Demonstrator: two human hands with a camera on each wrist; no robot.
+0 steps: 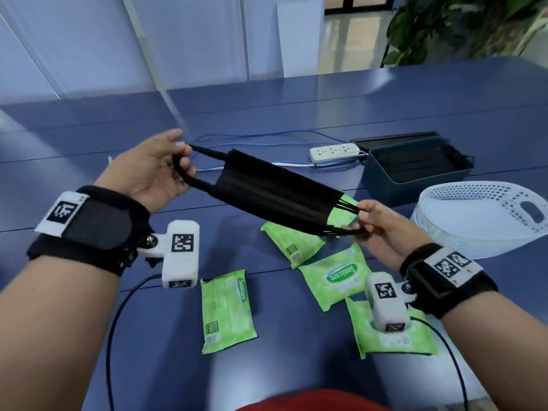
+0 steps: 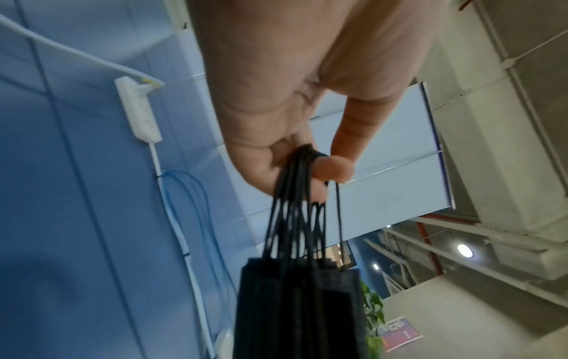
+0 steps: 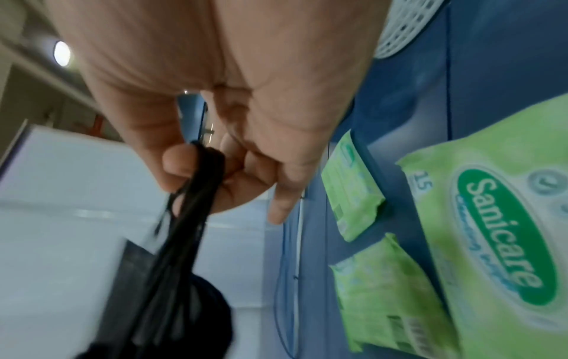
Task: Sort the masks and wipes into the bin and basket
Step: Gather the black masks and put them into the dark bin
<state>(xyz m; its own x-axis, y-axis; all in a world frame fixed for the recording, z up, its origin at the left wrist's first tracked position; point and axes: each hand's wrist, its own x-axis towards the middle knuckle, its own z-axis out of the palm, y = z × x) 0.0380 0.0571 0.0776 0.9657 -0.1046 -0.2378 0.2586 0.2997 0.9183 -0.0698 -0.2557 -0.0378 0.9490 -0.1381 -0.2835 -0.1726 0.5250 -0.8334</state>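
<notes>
The head camera looked forward and down from above the person's forearms, taking in the blue laminate table (image 1: 296,120) out to a pale partition wall behind it. The left wrist camera sat close beneath the left hand (image 2: 276,97), aimed along the palm toward the fingertips and tilted upward, so ceiling and wall filled its right side. The right wrist camera looked likewise along the right hand (image 3: 230,97) (its picture rolled sideways, and blurred, perhaps from motion). All three views shared the stack of black pleated fabric masks (image 1: 267,188) strung between the hands; the head and right wrist views also shared the green plastic wipe packs (image 3: 491,243).
</notes>
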